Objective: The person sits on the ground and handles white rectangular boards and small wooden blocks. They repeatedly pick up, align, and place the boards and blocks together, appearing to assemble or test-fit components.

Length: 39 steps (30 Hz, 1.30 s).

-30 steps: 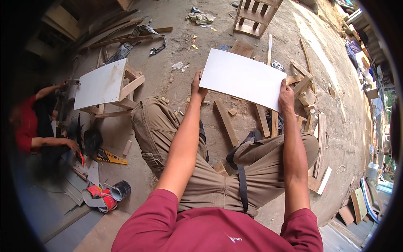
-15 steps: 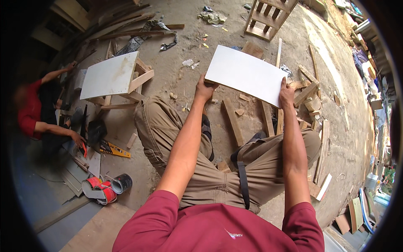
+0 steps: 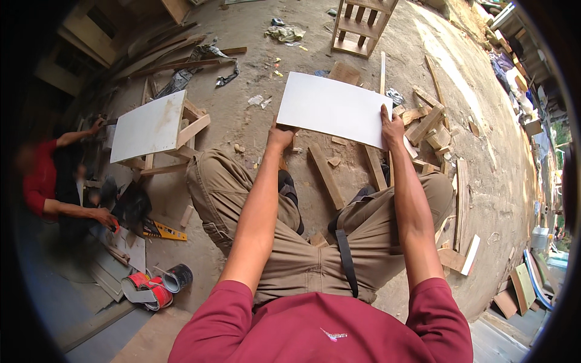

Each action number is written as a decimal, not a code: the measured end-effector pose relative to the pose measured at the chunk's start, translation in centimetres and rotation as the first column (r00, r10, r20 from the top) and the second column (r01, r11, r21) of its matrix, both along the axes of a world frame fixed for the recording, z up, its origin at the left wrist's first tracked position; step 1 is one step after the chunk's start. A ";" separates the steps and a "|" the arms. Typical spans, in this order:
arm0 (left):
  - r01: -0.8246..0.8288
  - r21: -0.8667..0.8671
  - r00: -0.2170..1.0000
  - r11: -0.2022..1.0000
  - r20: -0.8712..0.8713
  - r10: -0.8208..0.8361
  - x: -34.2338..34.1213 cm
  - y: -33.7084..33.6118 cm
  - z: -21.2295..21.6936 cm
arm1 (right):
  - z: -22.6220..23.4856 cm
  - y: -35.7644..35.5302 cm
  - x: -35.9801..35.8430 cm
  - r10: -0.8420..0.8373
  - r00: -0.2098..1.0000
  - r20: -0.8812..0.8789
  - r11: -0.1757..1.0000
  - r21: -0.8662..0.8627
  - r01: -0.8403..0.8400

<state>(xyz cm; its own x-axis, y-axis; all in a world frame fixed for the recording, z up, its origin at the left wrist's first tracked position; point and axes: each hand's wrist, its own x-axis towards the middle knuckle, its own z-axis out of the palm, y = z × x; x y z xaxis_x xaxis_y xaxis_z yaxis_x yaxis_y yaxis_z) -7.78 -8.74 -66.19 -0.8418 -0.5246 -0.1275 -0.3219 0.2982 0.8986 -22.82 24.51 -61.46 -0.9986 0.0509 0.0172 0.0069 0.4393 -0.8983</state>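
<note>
A white rectangular board (image 3: pixel 334 109) is held out in front of my knees, its white face up. My left hand (image 3: pixel 281 136) grips its near left corner, the fingers curled beneath and partly hidden. At the right end, my right hand (image 3: pixel 392 128) has its thumb on the white face and the other fingers under the edge. Below the board, loose wood offcuts (image 3: pixel 327 175) lie on the ground between my feet. More wood pieces (image 3: pixel 431 124) are heaped just beyond my right hand.
To the left stands a white-topped wooden stool (image 3: pixel 148 126). Beside it a co-worker in a red shirt (image 3: pixel 39 175) holds a red-handled tool. A yellow-handled saw (image 3: pixel 163 230) and open cans (image 3: pixel 177 278) lie near my left knee. Ahead is a slatted wooden frame (image 3: pixel 364 27).
The board and both my hands have shifted a little to the left in the view, and the board lies slightly flatter. Both hands keep their hold. The co-worker's near hand has moved slightly.
</note>
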 end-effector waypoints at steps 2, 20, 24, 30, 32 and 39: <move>0.067 0.138 0.995 0.988 -0.084 -0.056 0.1 -0.7 -0.3 | -0.2 -0.4 -0.3 0.010 1.000 0.002 1.000 -0.010 -0.010; 0.096 0.176 0.961 0.980 -0.273 -0.045 1.9 -0.5 2.9 | 0.3 -0.3 0.3 -0.021 0.996 0.083 0.993 0.116 0.011; 0.022 0.060 0.976 0.998 -0.217 -0.008 1.9 -0.6 1.9 | 0.3 -0.8 0.5 -0.025 0.997 0.072 0.995 0.096 0.018; -0.014 0.241 0.936 0.971 -0.337 0.097 0.9 -0.5 1.0 | 0.0 -0.6 0.5 -0.029 0.999 0.037 0.996 0.086 0.026; 0.025 0.353 0.934 0.935 -0.341 0.104 0.6 -1.1 1.1 | 0.2 -1.0 0.4 -0.034 0.998 0.053 0.995 0.096 0.028; -0.006 0.387 0.981 0.922 -0.175 0.079 -1.7 -2.8 5.9 | 1.4 -1.2 1.3 -0.061 0.996 0.070 0.988 0.146 0.051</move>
<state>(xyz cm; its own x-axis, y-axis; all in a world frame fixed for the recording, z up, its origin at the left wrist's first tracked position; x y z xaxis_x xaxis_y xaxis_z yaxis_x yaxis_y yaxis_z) -9.44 -11.56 -60.32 -0.8477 -0.5021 -0.1713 -0.1449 -0.0914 0.9852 -21.54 23.33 -60.02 -0.9930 0.1091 -0.0454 0.0992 0.5613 -0.8216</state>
